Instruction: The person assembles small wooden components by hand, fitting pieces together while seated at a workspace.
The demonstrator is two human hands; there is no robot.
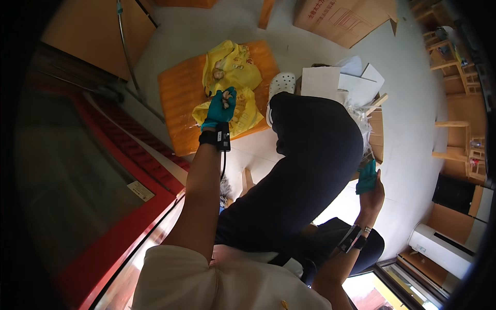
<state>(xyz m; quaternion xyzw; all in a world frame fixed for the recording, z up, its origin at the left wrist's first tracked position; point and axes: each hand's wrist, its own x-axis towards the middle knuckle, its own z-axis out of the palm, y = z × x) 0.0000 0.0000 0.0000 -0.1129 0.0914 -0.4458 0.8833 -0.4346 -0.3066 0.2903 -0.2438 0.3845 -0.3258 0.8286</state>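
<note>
Dark-trousered leg (323, 137) fills the middle

Upper centre, the left hand (219, 110) clamps its fingers on brownish lumps (226, 99) over a yellow plastic bag (248, 71), near a white clog (282, 82). Mid-right, the right hand (370, 185): finger state I cannot tell. Cardboard box (343, 23), top right.

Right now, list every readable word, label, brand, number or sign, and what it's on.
Locations only; wording not copied.
Brown cardboard box: a row of large characters, partly legible, by a line drawing.
Yellow plastic bag: reddish print, too creased and small to read.
Pale sticker on the red-framed unit: too small to read.
Black device on the left wrist: small white label, too small to read.
</note>
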